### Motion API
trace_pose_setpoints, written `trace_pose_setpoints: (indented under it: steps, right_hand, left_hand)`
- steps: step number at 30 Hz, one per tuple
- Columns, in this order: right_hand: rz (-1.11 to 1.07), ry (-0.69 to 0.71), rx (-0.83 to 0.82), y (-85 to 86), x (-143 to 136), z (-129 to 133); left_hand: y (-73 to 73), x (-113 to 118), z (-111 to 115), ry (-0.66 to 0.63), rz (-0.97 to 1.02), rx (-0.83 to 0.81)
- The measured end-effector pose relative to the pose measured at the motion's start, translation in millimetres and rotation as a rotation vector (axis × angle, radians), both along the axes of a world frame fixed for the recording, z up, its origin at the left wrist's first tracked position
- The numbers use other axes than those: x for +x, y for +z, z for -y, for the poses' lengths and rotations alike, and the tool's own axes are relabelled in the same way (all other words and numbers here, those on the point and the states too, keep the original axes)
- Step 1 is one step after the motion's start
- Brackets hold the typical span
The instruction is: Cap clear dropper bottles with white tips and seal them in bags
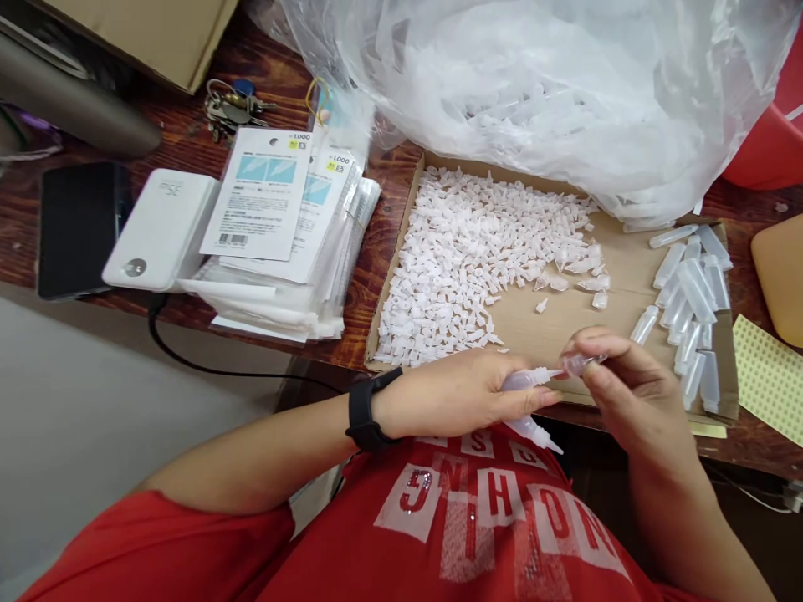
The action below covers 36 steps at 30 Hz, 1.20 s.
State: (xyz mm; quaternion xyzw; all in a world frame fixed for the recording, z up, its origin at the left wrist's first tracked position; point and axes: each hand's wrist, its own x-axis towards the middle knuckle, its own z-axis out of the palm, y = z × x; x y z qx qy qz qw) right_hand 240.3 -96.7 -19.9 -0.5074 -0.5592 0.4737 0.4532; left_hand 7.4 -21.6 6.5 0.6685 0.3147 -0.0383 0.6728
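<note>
Apparently for easy reach, the tray [520,326] on the tabletop [392,201] holds loose white tips [448,251] at left; by its near edge, the left hand [483,389] curls round two bottles [522,380], one aimed at the cap [577,364] that the right hand [633,389] pinches, probably for steadiness; tubes [696,293] crowd the tray's right end.

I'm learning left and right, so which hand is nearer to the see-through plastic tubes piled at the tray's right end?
Right. The right hand is close to the plastic tubes, at their near-left side; the left hand is farther left.
</note>
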Motion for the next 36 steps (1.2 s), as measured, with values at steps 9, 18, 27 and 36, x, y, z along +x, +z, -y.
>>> trace_pose_setpoints:
  steps: [9,18,27,36]
  right_hand:
    - [0.581,0.252,0.409,14.7,-1.3,1.5]
    - [0.817,0.454,0.515,26.7,3.9,-7.6]
    - [0.89,0.537,0.596,28.9,3.4,-13.3]
    - [1.029,0.549,0.741,29.2,0.0,-18.9]
  left_hand:
    - [1.9,3.4,7.1,-0.18,-0.107,0.439]
    - [2.9,4.7,11.4,-0.266,-0.171,0.538]
    - [1.0,7.5,8.8,-0.288,-0.138,0.436]
    - [4.8,6.9,9.4,-0.295,-0.185,0.635]
